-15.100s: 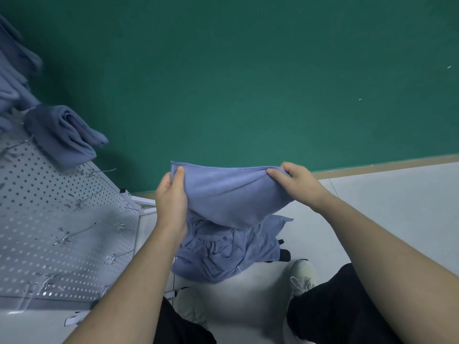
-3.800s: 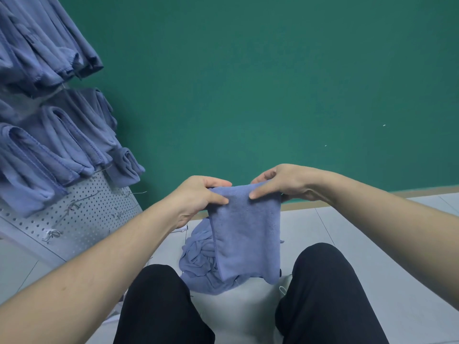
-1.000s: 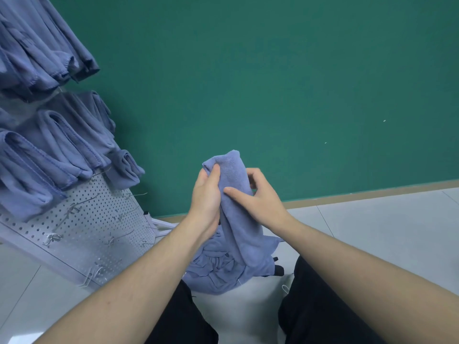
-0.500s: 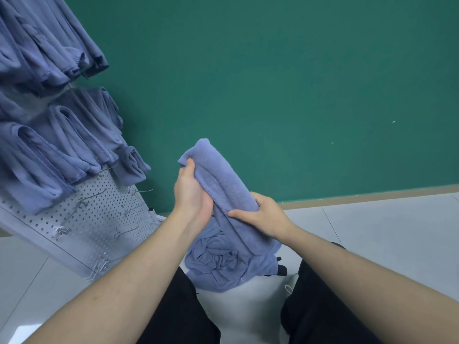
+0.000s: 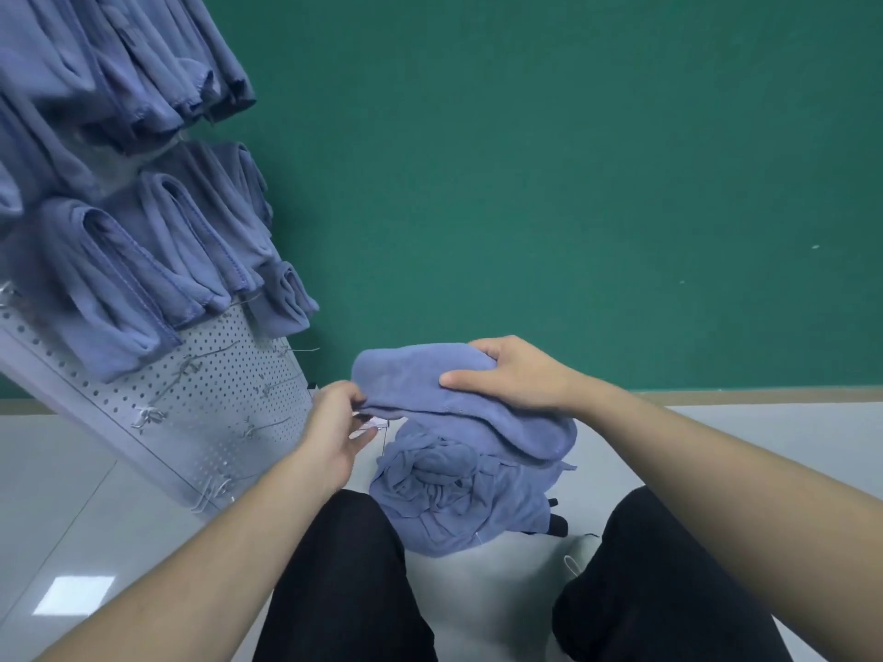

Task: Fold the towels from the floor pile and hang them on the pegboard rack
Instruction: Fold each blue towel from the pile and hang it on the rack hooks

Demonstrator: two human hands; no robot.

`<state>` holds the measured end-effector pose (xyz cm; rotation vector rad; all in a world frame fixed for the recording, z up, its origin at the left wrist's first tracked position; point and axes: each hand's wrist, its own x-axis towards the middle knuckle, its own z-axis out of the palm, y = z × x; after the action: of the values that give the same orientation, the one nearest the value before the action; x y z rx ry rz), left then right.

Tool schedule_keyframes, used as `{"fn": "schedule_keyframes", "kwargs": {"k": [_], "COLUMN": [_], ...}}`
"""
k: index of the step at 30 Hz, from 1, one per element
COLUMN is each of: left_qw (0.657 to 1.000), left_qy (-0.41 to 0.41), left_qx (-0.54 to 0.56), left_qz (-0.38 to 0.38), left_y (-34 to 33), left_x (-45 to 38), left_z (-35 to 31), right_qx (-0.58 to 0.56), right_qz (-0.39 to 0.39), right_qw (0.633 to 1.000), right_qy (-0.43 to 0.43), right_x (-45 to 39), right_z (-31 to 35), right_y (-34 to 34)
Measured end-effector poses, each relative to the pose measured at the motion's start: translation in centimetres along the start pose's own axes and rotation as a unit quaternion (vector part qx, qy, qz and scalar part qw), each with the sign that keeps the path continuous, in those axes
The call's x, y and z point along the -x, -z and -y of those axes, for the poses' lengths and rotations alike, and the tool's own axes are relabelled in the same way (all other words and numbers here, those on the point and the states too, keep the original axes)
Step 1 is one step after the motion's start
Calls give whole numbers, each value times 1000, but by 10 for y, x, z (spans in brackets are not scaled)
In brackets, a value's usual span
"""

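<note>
We have laid the folded soft blue towel (image 5: 458, 398) flat, right hand (image 5: 513, 375) gripping it, left hand (image 5: 334, 422) pinching its edge, ready for the grey perforated pegboard rack (image 5: 215, 403).

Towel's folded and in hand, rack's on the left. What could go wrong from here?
1. The right hand grips the folded towel at the top only; the left hand pinches just an edge, so the fold may slip open.
2. The free hooks on the pegboard are thin wires; the thick bundle could miss one or slide off.
3. A dropped towel would likely land on the pile.
</note>
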<state>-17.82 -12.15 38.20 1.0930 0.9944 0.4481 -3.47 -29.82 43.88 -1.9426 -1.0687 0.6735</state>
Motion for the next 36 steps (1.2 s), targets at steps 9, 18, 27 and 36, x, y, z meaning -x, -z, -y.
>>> {"fn": "schedule_keyframes", "kwargs": {"k": [9,18,27,36], "left_qw": [885,965,978,909], "left_qy": [-286,-130,-206,-383], "left_qx": [-305,-98,-9,-14], "left_qz": [206,204,-25,-162], "left_y": [8,50,51,65], "left_x": [1,-51,-129,-200], "left_z": [-43,-38,-32,-58], "right_qx": [93,11,-4,-88], "right_qz": [141,226,174,152], "right_qw": [985,974,984,977], "right_qy": [21,-15,27,124], "right_x": [-56,-131,-244,-337], "right_z": [39,33,28,54], "right_y": [2,-14,-60,-108]}}
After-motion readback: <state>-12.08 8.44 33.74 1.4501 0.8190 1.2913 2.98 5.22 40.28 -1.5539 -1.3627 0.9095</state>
